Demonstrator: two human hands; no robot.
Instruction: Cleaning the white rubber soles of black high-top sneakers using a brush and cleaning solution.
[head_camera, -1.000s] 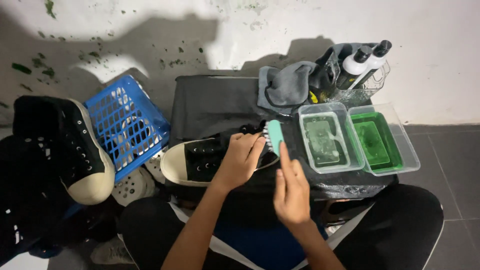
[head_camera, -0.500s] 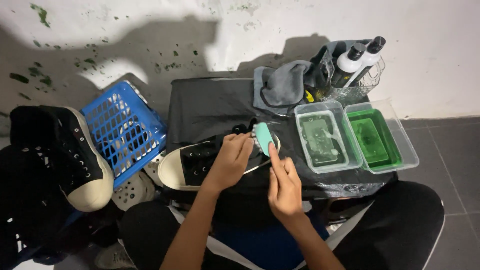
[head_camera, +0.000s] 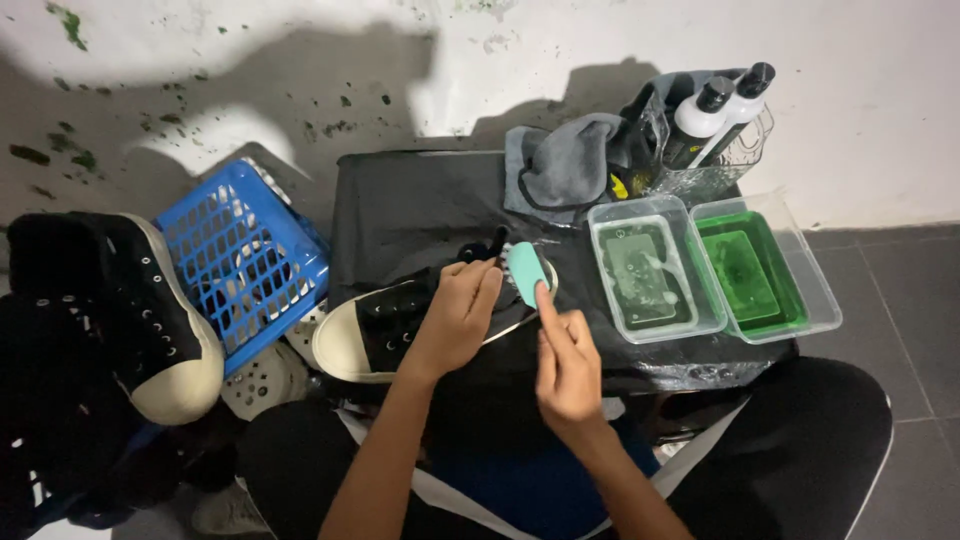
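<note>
A black canvas sneaker (head_camera: 385, 325) with a cream rubber toe lies on its side on a black-covered work surface (head_camera: 420, 205). My left hand (head_camera: 458, 315) grips the sneaker around its middle. My right hand (head_camera: 567, 362) holds a small teal brush (head_camera: 526, 274) pressed against the heel end of the sneaker, index finger stretched along the brush.
Two clear tubs stand to the right, one with cloudy water (head_camera: 650, 270), one with green liquid (head_camera: 755, 270). Behind them lie a grey cloth (head_camera: 565, 165) and a clear holder with two dark-capped white bottles (head_camera: 720, 110). A blue basket (head_camera: 245, 260) and black high-tops (head_camera: 130, 300) sit left.
The brush in my right hand has shifted slightly left along the sneaker's heel end. My left hand keeps its grip on the sneaker.
</note>
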